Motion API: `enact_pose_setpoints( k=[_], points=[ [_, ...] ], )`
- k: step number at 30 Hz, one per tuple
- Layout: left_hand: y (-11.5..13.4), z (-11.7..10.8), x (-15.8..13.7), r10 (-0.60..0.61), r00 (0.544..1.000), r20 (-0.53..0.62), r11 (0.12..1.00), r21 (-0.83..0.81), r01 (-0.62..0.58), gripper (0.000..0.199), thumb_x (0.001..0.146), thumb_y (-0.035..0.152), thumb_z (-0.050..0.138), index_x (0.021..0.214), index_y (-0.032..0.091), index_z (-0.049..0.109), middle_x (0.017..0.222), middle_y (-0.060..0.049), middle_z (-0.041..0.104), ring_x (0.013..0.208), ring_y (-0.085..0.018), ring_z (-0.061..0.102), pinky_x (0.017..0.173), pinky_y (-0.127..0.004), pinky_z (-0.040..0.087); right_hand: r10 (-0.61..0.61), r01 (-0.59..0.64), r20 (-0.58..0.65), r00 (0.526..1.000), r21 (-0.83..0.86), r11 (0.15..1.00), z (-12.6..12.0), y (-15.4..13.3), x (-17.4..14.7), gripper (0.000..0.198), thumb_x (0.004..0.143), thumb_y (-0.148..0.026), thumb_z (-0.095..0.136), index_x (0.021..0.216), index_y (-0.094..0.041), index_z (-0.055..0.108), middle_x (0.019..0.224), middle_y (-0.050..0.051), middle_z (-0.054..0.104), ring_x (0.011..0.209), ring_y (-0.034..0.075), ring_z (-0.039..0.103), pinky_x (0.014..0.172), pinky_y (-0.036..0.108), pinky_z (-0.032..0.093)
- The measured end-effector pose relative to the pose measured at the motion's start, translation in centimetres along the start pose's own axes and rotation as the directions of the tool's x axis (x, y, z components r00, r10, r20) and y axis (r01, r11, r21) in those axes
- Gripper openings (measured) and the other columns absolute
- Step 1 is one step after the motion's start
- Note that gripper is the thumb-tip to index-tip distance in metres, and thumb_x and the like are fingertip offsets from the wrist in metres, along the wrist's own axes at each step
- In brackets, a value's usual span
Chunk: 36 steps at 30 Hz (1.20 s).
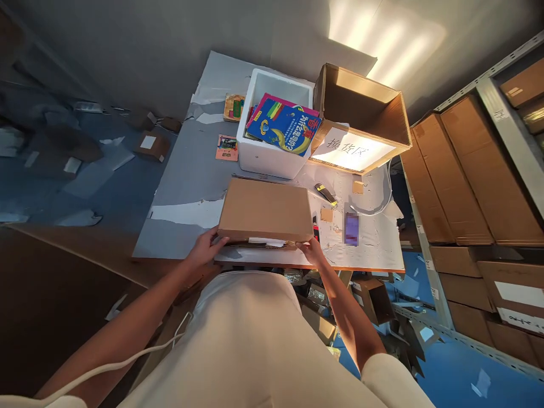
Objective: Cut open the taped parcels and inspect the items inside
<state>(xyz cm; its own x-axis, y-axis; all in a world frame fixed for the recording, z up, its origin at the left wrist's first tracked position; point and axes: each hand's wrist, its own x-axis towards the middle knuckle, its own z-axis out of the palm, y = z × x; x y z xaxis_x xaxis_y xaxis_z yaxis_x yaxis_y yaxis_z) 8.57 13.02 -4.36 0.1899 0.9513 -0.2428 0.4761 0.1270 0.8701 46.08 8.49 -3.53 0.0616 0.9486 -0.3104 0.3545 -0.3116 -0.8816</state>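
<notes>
A flat brown cardboard box (266, 207) lies near the front edge of the table, its front side towards me. Something white, like paper, shows along that side. My left hand (208, 247) grips the box's front left corner, thumb on the near side and some fingers out of sight. At the front right corner my right hand (312, 251) holds the same box, its fingers bent and partly hidden. A red and black object (315, 229) peeks out beside the box's right edge.
Behind the box, a white foam box (272, 161) holds books (283, 124). An open carton (361, 96) with a handwritten sheet stands beside it. A yellow and black box cutter (326, 194) and a purple blurred object (351, 229) lie on the table (178, 232). Shelves (501, 130) rise at right.
</notes>
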Motion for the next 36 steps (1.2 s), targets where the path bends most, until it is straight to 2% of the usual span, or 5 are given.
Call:
enact_pose_setpoints(
  k=[8,17,27,32,36],
  points=[
    [7.4,-1.8,2.7,-0.078,0.961,-0.266,0.907,0.382,0.18,0.059,0.087,0.063,0.031,0.084,0.018,0.07,0.073,-0.008,0.068,0.072,-0.023,0.061,0.06,-0.029,0.039,-0.061,-0.009,-0.183,0.981,-0.36,0.933,-1.8,-6.8,1.7,0.04,0.091,-0.054,0.033,0.078,-0.023,0.053,0.067,0.0,0.059,0.065,0.017,0.054,0.063,0.027,0.039],
    [8.4,-2.0,8.4,-0.222,0.94,-0.259,0.818,0.476,0.324,0.063,0.086,0.064,0.03,0.093,0.018,0.073,0.089,-0.014,0.072,0.087,-0.03,0.063,0.068,-0.033,0.041,0.075,-0.143,-0.187,0.979,-0.38,0.914,-2.3,-7.4,7.7,0.043,0.087,-0.062,0.038,0.079,-0.024,0.057,0.073,0.002,0.063,0.073,0.019,0.056,0.067,0.027,0.039],
    [7.4,-2.3,8.4,-0.201,0.94,-0.277,0.839,0.447,0.311,0.064,0.085,0.066,0.027,0.08,0.019,0.071,0.078,-0.014,0.07,0.079,-0.031,0.064,0.06,-0.032,0.04,0.121,-0.154,-0.166,0.979,-0.201,0.967,-5.0,-3.6,7.0,0.054,0.094,-0.055,0.022,0.111,-0.019,0.059,0.095,0.006,0.068,0.079,0.014,0.064,0.068,0.025,0.048],
    [7.3,-2.6,8.7,-0.187,0.942,-0.279,0.858,0.42,0.295,0.06,0.086,0.064,0.025,0.065,0.021,0.063,0.067,-0.012,0.066,0.076,-0.031,0.063,0.059,-0.032,0.041,0.232,-0.338,-0.309,0.922,-0.357,0.871,-6.9,0.6,4.1,0.039,0.083,-0.04,0.057,0.113,-0.016,0.059,0.107,0.011,0.066,0.102,0.023,0.061,0.087,0.033,0.046],
    [7.8,-3.0,8.0,-0.237,0.937,-0.257,0.858,0.397,0.326,0.058,0.088,0.06,0.023,0.059,0.022,0.056,0.062,-0.009,0.059,0.075,-0.029,0.061,0.063,-0.034,0.043,0.323,-0.441,-0.306,0.896,-0.521,0.731,-4.5,2.7,2.6,0.06,0.073,-0.039,0.073,0.124,-0.017,0.052,0.12,0.016,0.058,0.116,0.028,0.054,0.094,0.038,0.043]
  ],
)
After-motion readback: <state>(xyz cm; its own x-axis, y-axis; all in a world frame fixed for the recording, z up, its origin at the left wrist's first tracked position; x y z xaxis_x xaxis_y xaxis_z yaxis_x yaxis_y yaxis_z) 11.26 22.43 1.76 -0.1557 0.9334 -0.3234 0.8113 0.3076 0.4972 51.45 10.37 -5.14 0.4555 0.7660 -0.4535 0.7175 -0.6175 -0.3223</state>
